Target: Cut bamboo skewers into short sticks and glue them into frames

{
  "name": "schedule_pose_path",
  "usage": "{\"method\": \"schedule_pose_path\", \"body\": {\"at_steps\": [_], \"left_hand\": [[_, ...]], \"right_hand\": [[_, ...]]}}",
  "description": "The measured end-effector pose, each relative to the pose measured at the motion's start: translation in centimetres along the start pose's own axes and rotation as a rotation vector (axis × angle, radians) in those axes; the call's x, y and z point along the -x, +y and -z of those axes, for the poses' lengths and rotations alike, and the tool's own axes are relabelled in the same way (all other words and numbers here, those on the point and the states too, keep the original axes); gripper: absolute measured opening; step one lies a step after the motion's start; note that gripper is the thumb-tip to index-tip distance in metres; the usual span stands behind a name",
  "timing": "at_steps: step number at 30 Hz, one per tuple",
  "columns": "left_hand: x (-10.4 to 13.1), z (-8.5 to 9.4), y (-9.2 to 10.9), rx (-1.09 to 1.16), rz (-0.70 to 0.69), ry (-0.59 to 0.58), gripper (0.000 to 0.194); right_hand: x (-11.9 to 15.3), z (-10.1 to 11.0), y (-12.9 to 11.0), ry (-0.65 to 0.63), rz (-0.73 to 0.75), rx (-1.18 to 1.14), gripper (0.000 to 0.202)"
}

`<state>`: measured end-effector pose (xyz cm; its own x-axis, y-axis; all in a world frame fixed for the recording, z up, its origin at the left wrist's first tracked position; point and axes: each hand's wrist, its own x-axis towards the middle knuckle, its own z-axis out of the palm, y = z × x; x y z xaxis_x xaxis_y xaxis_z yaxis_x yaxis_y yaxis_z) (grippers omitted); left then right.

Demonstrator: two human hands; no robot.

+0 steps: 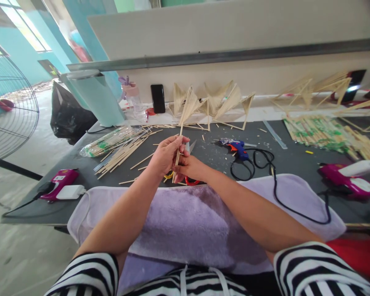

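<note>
Both hands meet over the front of the dark table. My left hand (167, 153) is closed around a thin wooden stick structure (188, 107), whose upper end fans out into many sticks. Just below and to the right, my right hand (189, 166) has its fingers closed on the lower end of the same sticks. Scissors (192, 181) with red and yellow handles lie under the hands, partly hidden by them. Right of the hands a blue glue gun (239, 149) rests on the table with its black cord.
Loose sticks (123, 154) and a plastic pack (106, 142) lie left. Stick frames (225, 105), a phone (158, 98) and a bottle (134, 98) stand behind. Purple power units (61, 183) sit at both sides; a lilac towel (188, 222) covers the front edge.
</note>
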<state>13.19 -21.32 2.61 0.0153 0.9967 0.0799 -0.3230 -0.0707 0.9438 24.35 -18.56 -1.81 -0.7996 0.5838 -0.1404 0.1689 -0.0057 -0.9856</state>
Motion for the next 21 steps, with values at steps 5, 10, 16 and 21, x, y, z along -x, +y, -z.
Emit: {"method": "schedule_pose_path", "body": {"at_steps": [5,10,16,21], "left_hand": [[-0.1,0.0,-0.2,-0.011,-0.02,-0.004,0.023],[-0.1,-0.1,-0.4,-0.024,-0.071,0.019,0.022],[-0.3,-0.2,-0.7,-0.002,-0.098,0.042,0.02],[-0.6,0.5,0.2,0.097,-0.16,0.097,0.018]], "right_hand": [[0.1,-0.2,-0.2,0.004,-0.012,0.041,0.006],[-0.2,-0.1,0.3,0.006,0.015,0.076,0.009],[-0.5,0.0,0.9,0.029,0.029,0.094,0.009],[-0.5,0.2,0.8,0.026,0.058,0.021,0.003]]}}
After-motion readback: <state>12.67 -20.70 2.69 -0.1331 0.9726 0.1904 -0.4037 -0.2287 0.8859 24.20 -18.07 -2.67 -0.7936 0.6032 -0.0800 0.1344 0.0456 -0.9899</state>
